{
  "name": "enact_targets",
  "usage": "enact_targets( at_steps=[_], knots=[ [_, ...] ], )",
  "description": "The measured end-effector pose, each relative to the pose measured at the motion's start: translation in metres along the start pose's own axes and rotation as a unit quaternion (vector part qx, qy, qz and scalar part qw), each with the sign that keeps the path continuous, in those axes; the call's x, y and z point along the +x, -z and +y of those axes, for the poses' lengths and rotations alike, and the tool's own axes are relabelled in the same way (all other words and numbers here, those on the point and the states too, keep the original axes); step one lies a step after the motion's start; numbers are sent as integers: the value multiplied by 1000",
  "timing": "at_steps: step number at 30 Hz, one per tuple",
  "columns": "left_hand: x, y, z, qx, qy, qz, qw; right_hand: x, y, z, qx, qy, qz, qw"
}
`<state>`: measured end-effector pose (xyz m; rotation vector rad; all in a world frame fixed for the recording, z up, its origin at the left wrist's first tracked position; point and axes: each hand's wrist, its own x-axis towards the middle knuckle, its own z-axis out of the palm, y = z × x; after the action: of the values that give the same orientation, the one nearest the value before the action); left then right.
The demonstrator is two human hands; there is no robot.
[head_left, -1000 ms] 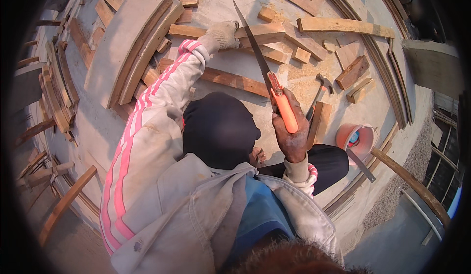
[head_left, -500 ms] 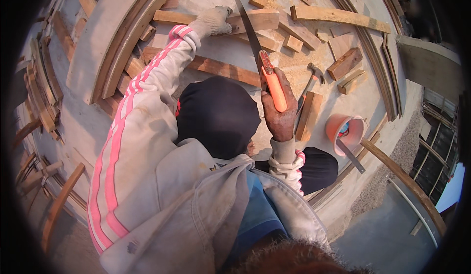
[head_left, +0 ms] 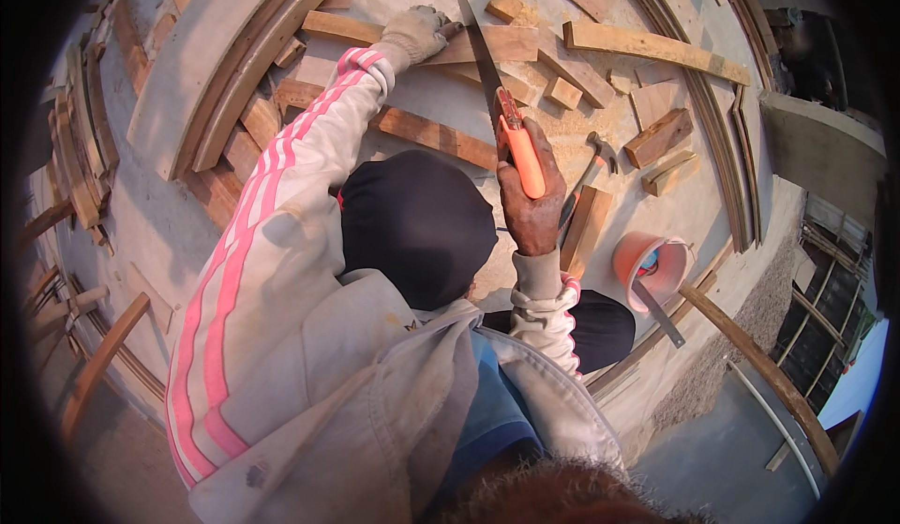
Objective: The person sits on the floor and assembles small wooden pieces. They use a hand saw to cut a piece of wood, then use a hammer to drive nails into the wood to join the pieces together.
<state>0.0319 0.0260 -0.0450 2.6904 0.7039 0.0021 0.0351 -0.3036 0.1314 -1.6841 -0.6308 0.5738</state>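
My right hand (head_left: 534, 201), bare, is wrapped around the orange handle of a handsaw (head_left: 528, 163). Its long dark blade points away from me and crosses over a wooden board (head_left: 511, 44) near the board's right end. Whether the teeth touch the wood cannot be made out. My left hand (head_left: 414, 35), in a pale work glove with bare fingertips, grips that board just left of the blade, one fingertip close to the steel. Another length of wood (head_left: 342, 27) shows to the left of the glove; the hand hides whether it is the same piece.
Offcuts (head_left: 562, 93) and sawdust lie beyond the saw. A claw hammer (head_left: 597, 154) rests right of my right hand, beside a wood block (head_left: 589, 224). Further right stands a pink bucket (head_left: 637, 252) with a metal strip in it. Long curved planks (head_left: 248, 65) lie at left.
The view has shifted slightly. My left hand's fingertip now reaches nearer the blade. The saw in my right hand has moved a little farther forward across the board.
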Motion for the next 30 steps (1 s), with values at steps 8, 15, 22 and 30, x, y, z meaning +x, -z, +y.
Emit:
enact_targets(
  at_steps=[8,15,22,30],
  knots=[
    [-18,5,23,71,26,4,997,-7,-4,11,-11,-23,-1,1000],
    [-25,-8,46,19,116,47,992,-2,-6,8,-3,-25,-7,1000],
    [-25,-12,43,36,114,61,991,-25,-4,-26,-69,-52,4,996],
    [-19,-11,40,60,92,24,994,-40,26,-45,-86,-93,-17,992]
  ],
)
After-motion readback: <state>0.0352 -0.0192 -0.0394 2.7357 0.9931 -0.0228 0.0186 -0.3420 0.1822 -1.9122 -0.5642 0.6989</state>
